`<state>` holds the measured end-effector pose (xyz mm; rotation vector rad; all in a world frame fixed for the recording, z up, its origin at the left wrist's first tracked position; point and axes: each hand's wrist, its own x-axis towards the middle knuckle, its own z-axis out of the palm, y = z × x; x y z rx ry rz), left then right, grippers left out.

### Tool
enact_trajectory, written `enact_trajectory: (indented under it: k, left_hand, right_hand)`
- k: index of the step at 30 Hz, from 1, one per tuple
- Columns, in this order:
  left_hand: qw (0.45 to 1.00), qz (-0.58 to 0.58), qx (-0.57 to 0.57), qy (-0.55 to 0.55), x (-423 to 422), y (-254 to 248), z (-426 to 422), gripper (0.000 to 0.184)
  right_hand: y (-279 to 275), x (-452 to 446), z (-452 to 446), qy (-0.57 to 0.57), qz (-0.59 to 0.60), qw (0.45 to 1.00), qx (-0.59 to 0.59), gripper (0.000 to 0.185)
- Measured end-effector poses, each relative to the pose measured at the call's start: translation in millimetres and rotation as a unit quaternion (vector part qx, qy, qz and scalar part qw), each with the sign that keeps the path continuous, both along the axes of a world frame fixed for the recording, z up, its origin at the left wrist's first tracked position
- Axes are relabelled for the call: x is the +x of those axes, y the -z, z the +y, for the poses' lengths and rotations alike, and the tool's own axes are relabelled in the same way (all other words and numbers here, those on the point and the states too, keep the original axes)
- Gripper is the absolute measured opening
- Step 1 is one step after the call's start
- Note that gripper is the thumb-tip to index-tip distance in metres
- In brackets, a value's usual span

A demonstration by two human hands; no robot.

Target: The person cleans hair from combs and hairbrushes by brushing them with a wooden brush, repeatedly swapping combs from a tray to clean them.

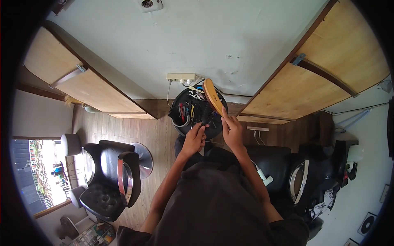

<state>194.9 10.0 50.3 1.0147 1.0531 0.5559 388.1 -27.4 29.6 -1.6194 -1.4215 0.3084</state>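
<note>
My right hand (233, 130) is closed around the lower end of a wooden-backed brush (212, 95), its index finger stretched along the back. The brush points up toward the wall, with its bristles mostly hidden. Closed beside it, my left hand (195, 139) grips a dark hairbrush (206, 118) whose shape is hard to make out against the black behind. Under both brushes is a round black tray (177, 101) full of small tools. A red-handled tool (182, 110) and a yellow clip (192, 110) lie on its left side.
A power strip (180, 77) with plugs and cords is on the wall behind the tray. Wooden panels (92, 88) flank it at left and right. A black salon chair (111, 180) stands left; another black seat (269, 162) with a white appliance (264, 177) is at right.
</note>
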Motion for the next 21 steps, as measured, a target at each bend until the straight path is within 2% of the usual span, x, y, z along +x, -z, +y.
enact_trajectory:
  k: [1,4,9,11,14,16,21]
  left_hand:
    - [1.000,-0.003,-0.012,0.011,-1,0,0,0.027]
    - [0.999,-0.007,-0.031,0.024,-3,-4,-2,0.028]
    - [0.999,0.005,-0.025,0.035,-6,-6,-3,0.027]
    - [0.996,-0.047,-0.068,0.028,-12,-2,0,0.028]
    - [0.994,-0.035,-0.095,-0.029,-17,-1,13,0.029]
    - [0.995,-0.041,-0.086,-0.034,-21,1,21,0.029]
    - [0.998,-0.025,-0.061,-0.003,-19,2,18,0.027]
  right_hand:
    - [-1,1,2,0.002,0.002,1.000,-0.016,0.054]
    - [-5,2,14,0.006,-0.005,1.000,0.019,0.048]
    - [-7,3,17,0.013,-0.007,1.000,-0.006,0.050]
    - [-12,2,12,0.016,-0.003,1.000,-0.015,0.051]
    - [-16,0,-3,-0.021,0.004,1.000,0.003,0.053]
    - [-13,-2,-18,-0.064,-0.012,0.998,-0.014,0.054]
    - [-8,-10,-28,-0.041,-0.062,0.996,-0.048,0.058]
